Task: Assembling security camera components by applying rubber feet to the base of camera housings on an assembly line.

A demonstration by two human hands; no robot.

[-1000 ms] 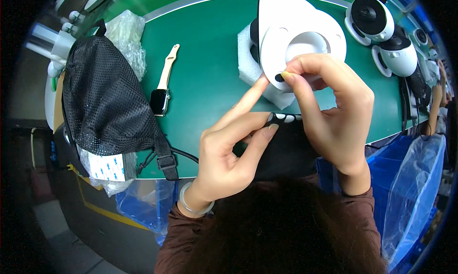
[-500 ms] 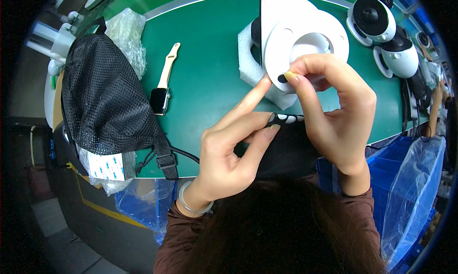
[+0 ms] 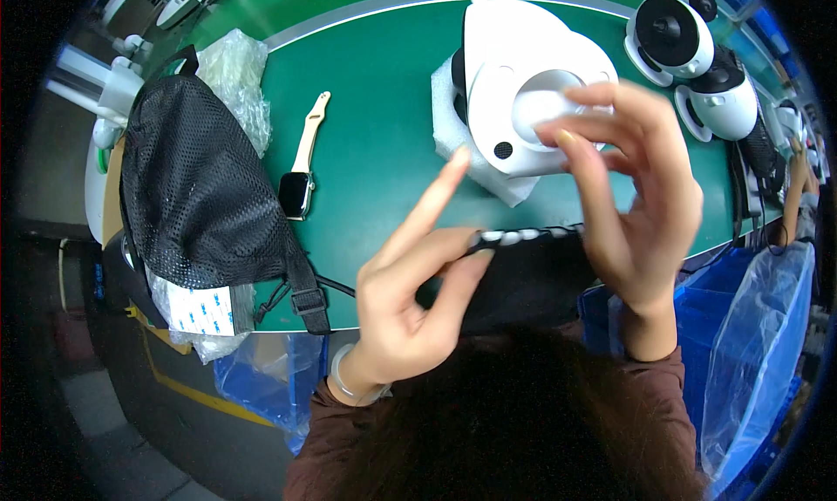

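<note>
A white rounded device point(image 3: 514, 43) with a round recess lies on the bench, resting on a white foam block point(image 3: 449, 122). On its near left edge sits a round black textured pad point(image 3: 503, 150). My left hand point(image 3: 410, 300) pinches the top left corner of a black sheet point(image 3: 536, 274) with white round spots along its upper edge; its index finger points out toward the device. My right hand point(image 3: 641, 178) hovers over the device's near right side, fingers curved and loosely apart. Motion blurs its fingertips, and nothing shows between them.
To the left are a black mesh bag point(image 3: 205, 178), a smartwatch point(image 3: 296, 191) with a beige strap, and clear bubble wrap point(image 3: 235, 82). White-and-black camera-like devices point(image 3: 671, 34) stand at the far right. A blue bin point(image 3: 741, 353) with a plastic liner is below the bench's right edge.
My right fingers have come off the black pad and moved slightly right. The pad stays on the device. My left index fingertip has drawn back from the device's edge.
</note>
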